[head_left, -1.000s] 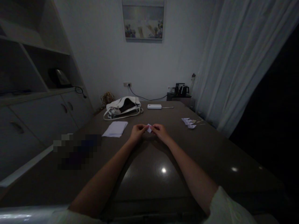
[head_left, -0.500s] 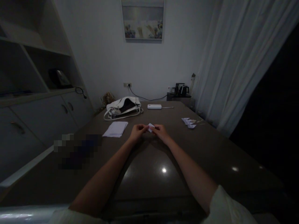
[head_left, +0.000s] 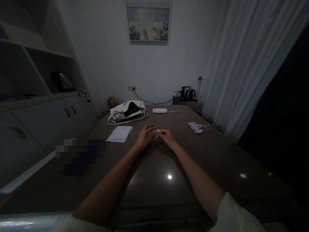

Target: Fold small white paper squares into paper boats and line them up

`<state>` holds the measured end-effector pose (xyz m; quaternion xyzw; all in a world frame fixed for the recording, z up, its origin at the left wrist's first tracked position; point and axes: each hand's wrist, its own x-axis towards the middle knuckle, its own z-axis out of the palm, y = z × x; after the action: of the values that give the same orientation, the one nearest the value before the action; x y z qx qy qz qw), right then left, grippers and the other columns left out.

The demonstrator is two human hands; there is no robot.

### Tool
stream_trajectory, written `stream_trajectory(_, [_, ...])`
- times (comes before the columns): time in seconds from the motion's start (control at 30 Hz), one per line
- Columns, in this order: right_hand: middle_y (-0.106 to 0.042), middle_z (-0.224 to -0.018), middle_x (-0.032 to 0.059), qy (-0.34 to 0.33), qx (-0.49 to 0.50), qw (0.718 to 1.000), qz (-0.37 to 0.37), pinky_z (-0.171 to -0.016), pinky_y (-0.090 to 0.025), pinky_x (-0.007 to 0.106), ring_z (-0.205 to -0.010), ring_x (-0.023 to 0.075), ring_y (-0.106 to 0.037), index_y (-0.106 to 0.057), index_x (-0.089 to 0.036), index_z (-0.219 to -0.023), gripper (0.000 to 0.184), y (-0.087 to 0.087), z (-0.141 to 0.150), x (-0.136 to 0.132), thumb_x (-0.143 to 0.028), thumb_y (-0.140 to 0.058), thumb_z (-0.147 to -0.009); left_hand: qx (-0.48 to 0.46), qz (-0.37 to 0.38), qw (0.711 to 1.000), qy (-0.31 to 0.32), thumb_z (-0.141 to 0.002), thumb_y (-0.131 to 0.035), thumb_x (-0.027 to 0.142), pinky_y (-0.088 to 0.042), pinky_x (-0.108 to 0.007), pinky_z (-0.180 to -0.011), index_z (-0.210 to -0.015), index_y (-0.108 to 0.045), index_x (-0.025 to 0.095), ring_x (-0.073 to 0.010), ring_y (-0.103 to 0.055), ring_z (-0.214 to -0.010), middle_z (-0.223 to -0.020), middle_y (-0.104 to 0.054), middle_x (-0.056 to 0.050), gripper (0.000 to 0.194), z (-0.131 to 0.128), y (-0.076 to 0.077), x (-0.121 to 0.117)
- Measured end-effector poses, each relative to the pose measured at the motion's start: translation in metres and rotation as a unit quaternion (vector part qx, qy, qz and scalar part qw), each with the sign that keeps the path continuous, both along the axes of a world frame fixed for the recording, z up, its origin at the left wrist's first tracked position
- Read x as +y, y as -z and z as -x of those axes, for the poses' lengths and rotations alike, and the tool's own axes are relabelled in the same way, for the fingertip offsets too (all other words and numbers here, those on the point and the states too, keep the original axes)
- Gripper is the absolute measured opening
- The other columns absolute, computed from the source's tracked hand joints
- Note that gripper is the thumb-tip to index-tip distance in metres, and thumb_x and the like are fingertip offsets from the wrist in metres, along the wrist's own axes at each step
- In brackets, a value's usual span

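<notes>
A small folded piece of white paper [head_left: 157, 131] is held just above the table, between my two hands. My right hand [head_left: 167, 136] pinches its right side with thumb and fingers. My left hand [head_left: 145, 137] is at its left side, the thumb against the paper and the fingers stretched over the top of it. Part of the paper is hidden behind the fingers. Left of my hands lies a stack of white paper sheets [head_left: 120, 133]. Several small folded paper pieces [head_left: 195, 127] lie to the right.
At the back of the brown table [head_left: 154, 183] are a white handbag [head_left: 127, 110] and a white power strip or similar device [head_left: 159, 111]. A blurred-out patch [head_left: 80, 157] covers something at the left. A black kettle [head_left: 189, 93] stands beyond the table.
My left hand has loosened its pinch: its fingers have lifted and reach further over the paper. My right hand keeps its hold, and the paper has tilted slightly.
</notes>
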<state>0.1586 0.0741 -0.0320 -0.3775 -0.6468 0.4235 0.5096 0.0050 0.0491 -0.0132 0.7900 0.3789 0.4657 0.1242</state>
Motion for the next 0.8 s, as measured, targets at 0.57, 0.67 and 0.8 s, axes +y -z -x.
stream_trajectory(0.57, [-0.053,-0.052,-0.0011,0.002,0.042,0.998,0.044,-0.045,-0.035,0.021,-0.047,0.0093,-0.045,-0.060,-0.014,-0.061,0.040,-0.0025,-0.0010,-0.0046,-0.054,-0.059,-0.062,0.104,-0.008,0.994,-0.024,-0.084,-0.049,0.034,-0.043,-0.030,-0.076,-0.113,-0.058,0.015,-0.0197,-0.056,-0.085,-0.097,-0.063,-0.010,0.036,0.0040,0.0043,0.0037])
stream_trajectory(0.67, [-0.052,-0.049,-0.0014,0.007,0.040,0.999,0.027,-0.046,-0.034,0.021,-0.046,0.0091,-0.044,-0.059,-0.014,-0.057,0.039,-0.0019,-0.0022,-0.0036,-0.053,-0.060,-0.062,0.117,-0.008,0.993,-0.024,-0.083,-0.050,0.034,-0.043,-0.030,-0.076,-0.114,-0.057,0.013,-0.0198,-0.055,-0.084,-0.096,-0.062,-0.011,0.037,0.0037,0.0039,0.0022])
stream_trajectory(0.8, [-0.053,-0.051,-0.0006,0.010,0.059,0.997,0.044,-0.046,-0.034,0.021,-0.046,0.0097,-0.045,-0.062,-0.014,-0.061,0.038,0.0000,-0.0015,-0.0023,-0.052,-0.061,-0.061,0.134,-0.013,0.991,-0.021,-0.083,-0.051,0.033,-0.043,-0.029,-0.075,-0.117,-0.055,0.014,-0.0190,-0.054,-0.083,-0.094,-0.060,-0.010,0.039,0.0040,0.0033,0.0008])
